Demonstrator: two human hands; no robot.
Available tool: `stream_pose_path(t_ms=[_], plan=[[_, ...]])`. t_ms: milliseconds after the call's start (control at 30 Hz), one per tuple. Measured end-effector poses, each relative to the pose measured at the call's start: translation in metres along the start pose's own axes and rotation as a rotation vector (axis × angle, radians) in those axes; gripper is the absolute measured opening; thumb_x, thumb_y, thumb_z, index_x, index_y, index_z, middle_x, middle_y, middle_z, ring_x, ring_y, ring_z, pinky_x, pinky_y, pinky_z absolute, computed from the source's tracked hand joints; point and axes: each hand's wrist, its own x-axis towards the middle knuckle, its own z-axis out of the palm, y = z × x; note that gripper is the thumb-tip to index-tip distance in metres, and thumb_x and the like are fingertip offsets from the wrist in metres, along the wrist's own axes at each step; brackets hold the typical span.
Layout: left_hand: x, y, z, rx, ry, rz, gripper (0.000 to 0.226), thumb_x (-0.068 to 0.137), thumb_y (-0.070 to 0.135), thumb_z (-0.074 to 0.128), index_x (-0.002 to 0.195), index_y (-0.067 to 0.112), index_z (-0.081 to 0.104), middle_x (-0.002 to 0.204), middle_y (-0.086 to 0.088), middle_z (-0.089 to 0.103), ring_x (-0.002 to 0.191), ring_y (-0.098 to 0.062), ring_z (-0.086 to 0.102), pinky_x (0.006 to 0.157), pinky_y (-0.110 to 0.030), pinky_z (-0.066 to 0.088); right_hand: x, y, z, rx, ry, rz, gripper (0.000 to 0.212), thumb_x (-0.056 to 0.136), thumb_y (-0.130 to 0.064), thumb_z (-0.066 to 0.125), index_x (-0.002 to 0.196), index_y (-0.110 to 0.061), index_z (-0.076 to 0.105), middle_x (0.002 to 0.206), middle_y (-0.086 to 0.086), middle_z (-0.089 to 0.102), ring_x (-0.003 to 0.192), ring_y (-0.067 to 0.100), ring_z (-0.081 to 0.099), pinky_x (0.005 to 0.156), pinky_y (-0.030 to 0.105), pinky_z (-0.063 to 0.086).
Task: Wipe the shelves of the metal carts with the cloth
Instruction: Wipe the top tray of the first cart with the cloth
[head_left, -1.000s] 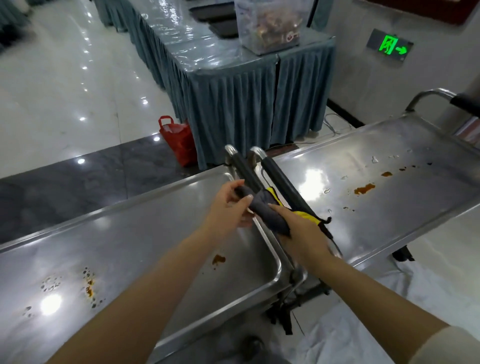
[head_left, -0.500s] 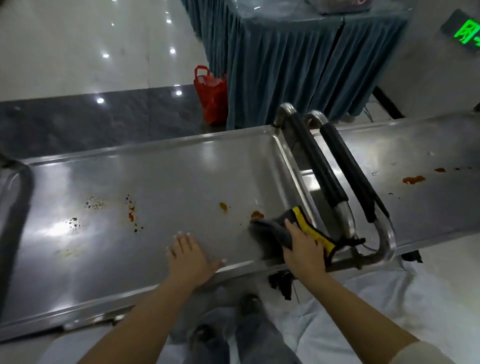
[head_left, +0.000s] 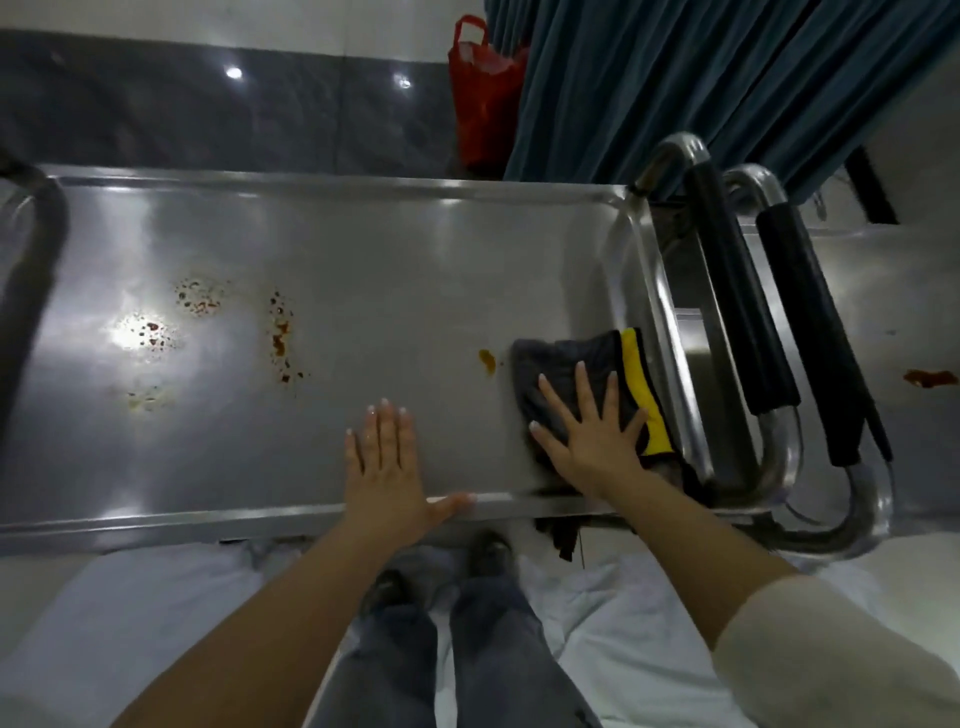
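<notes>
- Cloth (head_left: 571, 374), dark grey with a yellow edge, now lies flat on the near right corner of the left cart's top shelf (head_left: 363, 249); a second ago it was held up between both hands over the cart handles.
- Right hand (head_left: 592, 431) presses it down with fingers spread wide and straight, pinching nothing.
- Left hand (head_left: 384, 457) has let go of the cloth and lies flat and open on the shelf, thumb along the near rim, likely bracing the cart.
- Orange spot (head_left: 487, 359) sits just beside the cloth's left edge, not yet touched; the brown spatter (head_left: 280, 332) and speckles (head_left: 150, 332) lie well apart to the left.
- Judgement: wiping has only just begun, and a sweep leftward would take the nearest spot first.
- Black-gripped handles (head_left: 737, 291) stand beside the cloth; the second cart's shelf (head_left: 909, 291) beyond carries its own red stain (head_left: 930, 378), unwiped.
</notes>
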Motion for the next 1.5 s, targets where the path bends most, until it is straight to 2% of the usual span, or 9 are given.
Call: stream_pose_path(t_ms=[167, 400, 567, 800, 900, 1000, 1200, 1367, 1500], plan=[[0.002, 0.001, 0.000, 0.022, -0.012, -0.023, 0.129, 0.052, 0.099, 0.001, 0.132, 0.008, -0.046, 0.137, -0.014, -0.054, 0.127, -0.031, -0.049, 0.108, -0.050, -0.026, 0.076, -0.002, -0.046, 0.053, -0.086, -0.004, 0.058, 0.087, -0.075, 0.014, 0.136, -0.063, -0.014, 0.153, -0.013, -0.031, 0.138, 0.030, -0.033, 0.102, 0.070, -0.018], [0.000, 0.001, -0.003, 0.043, -0.016, -0.031, 0.128, 0.053, 0.098, 0.002, 0.131, 0.010, -0.047, 0.139, -0.014, -0.052, 0.130, -0.030, -0.047, 0.109, -0.050, -0.025, -0.029, 0.020, 0.010, -0.140, -0.010, -0.402, 0.058, 0.087, -0.075, 0.003, 0.141, -0.057, -0.010, 0.156, -0.009, -0.023, 0.140, 0.024, -0.032, 0.106, 0.066, -0.016], [-0.002, 0.002, -0.004, 0.049, -0.008, -0.041, 0.127, 0.049, 0.100, -0.005, 0.129, 0.011, -0.050, 0.141, -0.013, -0.051, 0.131, -0.030, -0.046, 0.104, -0.047, -0.033, -0.018, 0.010, 0.016, -0.183, 0.077, -0.482, 0.053, 0.095, -0.062, 0.008, 0.146, -0.051, -0.001, 0.160, -0.005, -0.006, 0.145, 0.030, -0.016, 0.107, 0.070, -0.005], [-0.001, 0.003, -0.003, 0.057, 0.008, -0.062, 0.127, 0.054, 0.099, -0.003, 0.130, 0.009, -0.048, 0.138, -0.012, -0.054, 0.128, -0.029, -0.049, 0.106, -0.047, -0.030, 0.119, 0.006, -0.056, -0.022, 0.222, -0.083, 0.082, 0.080, -0.059, 0.038, 0.144, -0.050, -0.011, 0.159, 0.000, -0.018, 0.144, 0.029, -0.021, 0.107, 0.067, -0.013], [0.000, 0.003, -0.002, 0.043, -0.001, -0.066, 0.126, 0.054, 0.099, -0.002, 0.131, 0.010, -0.047, 0.137, -0.012, -0.055, 0.129, -0.029, -0.049, 0.107, -0.048, -0.028, 0.170, 0.005, -0.085, -0.043, 0.171, -0.041, 0.069, 0.084, -0.059, 0.028, 0.144, -0.053, -0.007, 0.160, -0.002, -0.015, 0.143, 0.031, -0.021, 0.106, 0.070, -0.011], [0.002, 0.004, -0.003, 0.036, -0.010, -0.069, 0.126, 0.056, 0.098, 0.001, 0.131, 0.010, -0.047, 0.137, -0.011, -0.055, 0.129, -0.029, -0.048, 0.106, -0.047, -0.030, 0.200, -0.016, -0.100, -0.035, 0.095, -0.080, 0.064, 0.083, -0.075, 0.010, 0.143, -0.056, -0.004, 0.159, -0.004, -0.018, 0.143, 0.032, -0.024, 0.103, 0.071, -0.016], [0.003, 0.005, -0.005, 0.048, -0.030, -0.072, 0.126, 0.054, 0.099, 0.000, 0.130, 0.010, -0.048, 0.137, -0.011, -0.055, 0.129, -0.028, -0.048, 0.103, -0.045, -0.034, 0.153, -0.049, -0.059, -0.160, 0.129, -0.364, 0.061, 0.084, -0.076, 0.004, 0.141, -0.057, -0.010, 0.160, -0.005, -0.014, 0.143, 0.030, -0.023, 0.104, 0.070, -0.016], [0.000, 0.005, -0.007, 0.064, -0.048, -0.082, 0.129, 0.050, 0.099, -0.005, 0.134, 0.008, -0.043, 0.139, -0.013, -0.053, 0.130, -0.030, -0.047, 0.104, -0.046, -0.034, 0.057, -0.012, -0.002, -0.234, 0.247, -0.587, 0.065, 0.090, -0.071, 0.024, 0.148, -0.044, 0.014, 0.161, 0.004, 0.008, 0.146, 0.037, -0.001, 0.106, 0.073, 0.000], [-0.001, 0.005, -0.008, 0.065, -0.059, -0.089, 0.129, 0.051, 0.099, -0.002, 0.132, 0.008, -0.045, 0.138, -0.014, -0.054, 0.129, -0.031, -0.048, 0.107, -0.048, -0.030, 0.059, 0.006, -0.008, -0.264, 0.270, -0.651, 0.070, 0.086, -0.076, 0.027, 0.148, -0.045, 0.017, 0.160, 0.001, 0.011, 0.147, 0.035, 0.003, 0.106, 0.073, 0.005]])
